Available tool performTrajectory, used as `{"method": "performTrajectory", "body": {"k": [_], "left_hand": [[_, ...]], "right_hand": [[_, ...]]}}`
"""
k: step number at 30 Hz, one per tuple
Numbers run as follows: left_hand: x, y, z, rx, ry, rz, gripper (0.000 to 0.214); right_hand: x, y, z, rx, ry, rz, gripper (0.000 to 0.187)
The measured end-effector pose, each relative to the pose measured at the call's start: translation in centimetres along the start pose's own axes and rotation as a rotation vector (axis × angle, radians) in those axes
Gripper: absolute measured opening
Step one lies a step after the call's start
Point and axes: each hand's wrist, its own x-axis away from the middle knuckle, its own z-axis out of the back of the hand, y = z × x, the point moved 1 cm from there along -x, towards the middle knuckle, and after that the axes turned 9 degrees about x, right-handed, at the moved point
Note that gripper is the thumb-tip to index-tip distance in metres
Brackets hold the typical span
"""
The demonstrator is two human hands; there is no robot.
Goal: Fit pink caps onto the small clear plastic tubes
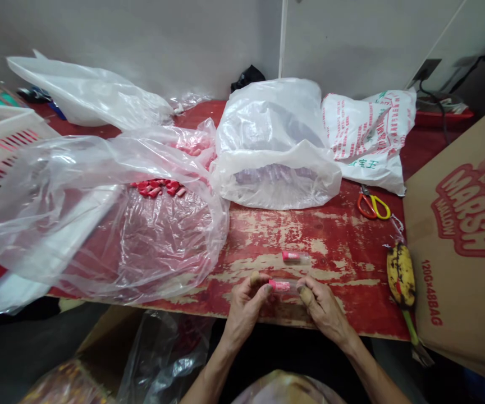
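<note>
Between my two hands, above the front edge of the worn red table point(276, 230), is a small clear tube with a pink part inside its left end point(280, 285). My left hand point(246, 306) pinches its pink end. At the clear right end, the thumb and fingers of my right hand point(324, 308) are closed on it. A second tube with a red end point(292, 256) lies on the table just beyond my hands. To the left, a large clear plastic bag point(170, 241) lies spread with its mouth open, and several small red pieces point(154, 188) are in it.
White plastic bags point(268, 118) and a printed white sack point(369, 134) stand along the back. Scissors point(373, 205) and a spotted banana point(401, 275) lie beside a cardboard box point(465, 241) at right. A white basket point(10, 140) sits at far left.
</note>
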Motion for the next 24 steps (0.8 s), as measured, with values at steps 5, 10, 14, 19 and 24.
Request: {"method": "performTrajectory", "body": {"k": [5, 10, 14, 19, 24], "left_hand": [[0.04, 0.14, 0.16, 0.036, -0.024, -0.071, 0.035], [-0.08, -0.1, 0.14, -0.012, 0.004, 0.039, 0.027], [0.1, 0.37, -0.06, -0.016, -0.012, -0.081, 0.028], [0.06, 0.31, -0.13, 0.026, -0.017, 0.0, 0.041], [0.09, 0.16, 0.15, -0.056, 0.032, -0.057, 0.023]], "right_hand": [[0.09, 0.29, -0.07, -0.045, -0.026, -0.05, 0.034], [-0.05, -0.1, 0.0, -0.015, -0.004, -0.004, 0.036], [-0.06, 0.05, -0.04, -0.035, -0.037, -0.041, 0.036], [-0.02, 0.21, -0.09, -0.034, -0.03, -0.036, 0.035], [-0.15, 0.16, -0.12, -0.007, -0.007, 0.002, 0.034]]}}
